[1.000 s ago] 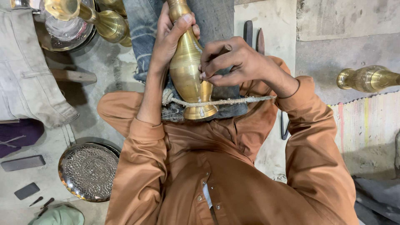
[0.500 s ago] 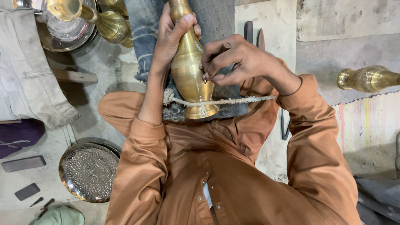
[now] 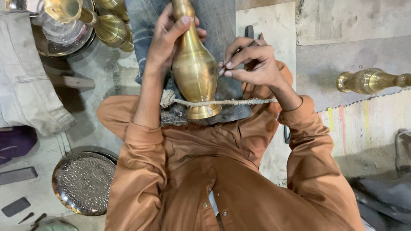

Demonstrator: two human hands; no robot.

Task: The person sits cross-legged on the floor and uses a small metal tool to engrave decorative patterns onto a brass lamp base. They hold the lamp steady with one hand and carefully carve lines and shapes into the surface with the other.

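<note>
**Brass vase held across the lap on a workshop floor**

The grey concrete floor (image 3: 355, 34) took up most of the view, stained and patched, with a paler slab set into it beyond the knees. The person sat low on it in a rust-orange long-sleeved shirt (image 3: 214, 171). A faded striped mat (image 3: 364, 128) with pale colour bands lay along the right side, and a heap of dirty off-white cloth (image 3: 30, 77) lay at the left.

Next in size, a worn blue denim cloth (image 3: 222, 25) was spread over the lap. To the lower left a round embossed metal tray (image 3: 83, 182) rested on the floor. At the top left a shallow steel bowl (image 3: 60, 36) sat with several polished brass vessels (image 3: 107, 25) piled on and beside it. A second brass vase (image 3: 370, 80) lay on its side on the floor at the far right, well apart from the work.

The tall ribbed brass vase (image 3: 195, 70) lay on the denim, its flared foot toward the body and its neck pointing away. A frayed length of rope (image 3: 222, 102) crossed the narrow stem just above the foot.

The left hand (image 3: 169, 40) was clamped around the vase's neck and shoulder, thumb on top. The right hand (image 3: 252, 62) had its fingers pinched together against the side of the vase's belly; whether they gripped a small tool could not be told.

Small dark tools (image 3: 25, 209) lay at the bottom left corner.
</note>
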